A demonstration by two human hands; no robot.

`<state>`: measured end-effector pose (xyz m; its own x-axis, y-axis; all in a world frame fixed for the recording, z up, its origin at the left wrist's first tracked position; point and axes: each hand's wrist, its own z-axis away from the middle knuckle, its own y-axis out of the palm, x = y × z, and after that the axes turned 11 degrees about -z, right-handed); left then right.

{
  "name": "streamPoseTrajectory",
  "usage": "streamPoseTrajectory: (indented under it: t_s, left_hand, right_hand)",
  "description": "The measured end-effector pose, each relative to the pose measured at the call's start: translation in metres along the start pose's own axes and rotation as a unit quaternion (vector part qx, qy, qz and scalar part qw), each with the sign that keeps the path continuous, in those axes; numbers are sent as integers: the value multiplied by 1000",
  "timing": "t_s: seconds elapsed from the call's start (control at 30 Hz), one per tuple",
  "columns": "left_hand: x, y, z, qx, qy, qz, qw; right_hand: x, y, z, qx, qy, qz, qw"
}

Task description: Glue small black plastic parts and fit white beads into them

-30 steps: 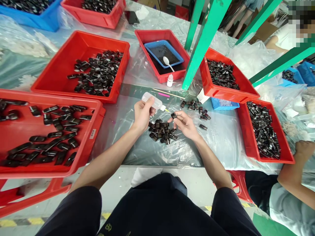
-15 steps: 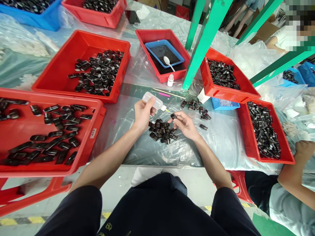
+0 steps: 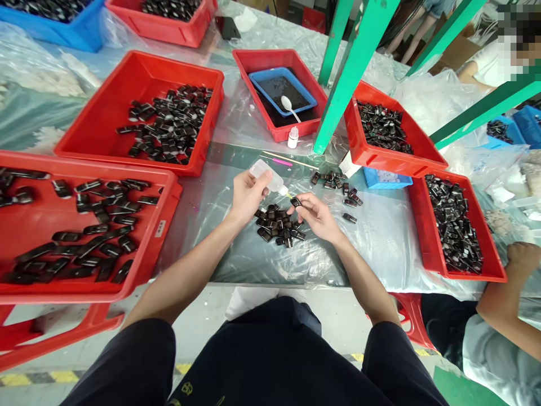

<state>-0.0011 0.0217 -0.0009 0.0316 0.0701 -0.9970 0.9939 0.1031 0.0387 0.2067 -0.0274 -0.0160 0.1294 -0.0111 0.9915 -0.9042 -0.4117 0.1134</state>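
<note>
My left hand [image 3: 249, 194] is closed around a translucent squeeze bottle [image 3: 270, 176] with a thin yellowish needle tip. The bottle tilts down to the right, its tip at a small glossy black part [image 3: 295, 201]. My right hand [image 3: 316, 215] pinches that part between thumb and fingers; whether the tip touches it I cannot tell. Just below the hands lies a pile of similar black parts [image 3: 276, 224] on the plastic-covered table [image 3: 253, 262]. A smaller scatter of them [image 3: 332, 179] lies to the right of the bottle.
Red bins of black parts stand left [image 3: 152, 237] and right [image 3: 494, 248]. Behind, a red tray [image 3: 279, 135] holds a blue tray [image 3: 310, 101] and a white spoon [image 3: 287, 104]. A small bottle [image 3: 293, 138] stands before a green post [image 3: 338, 96]. A co-worker's arm [image 3: 502, 293] rests at right.
The squeeze bottle has tipped more steeply, and its tip has come to the part in my right hand. My left hand has shifted slightly right; the right hand has barely moved.
</note>
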Motion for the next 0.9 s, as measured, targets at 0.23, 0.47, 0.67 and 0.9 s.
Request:
streamPoseTrajectory:
  t_s: [0.23, 0.47, 0.67, 0.9]
  left_hand:
    - [-3, -1, 1, 0, 20, -35, 999]
    - [-1, -1, 1, 8, 15, -24, 1000]
    - [0, -2, 1, 8, 23, -35, 999]
    - [-2, -1, 0, 5, 24, -29, 999]
  right_hand:
    - [0, 0, 0, 4, 2, -1, 1000]
    - [-2, -2, -1, -3, -1, -1, 1000]
    - [-1, -1, -1, 9, 1, 1, 1000]
    - [-1, -2, -1, 6, 1, -3, 1000]
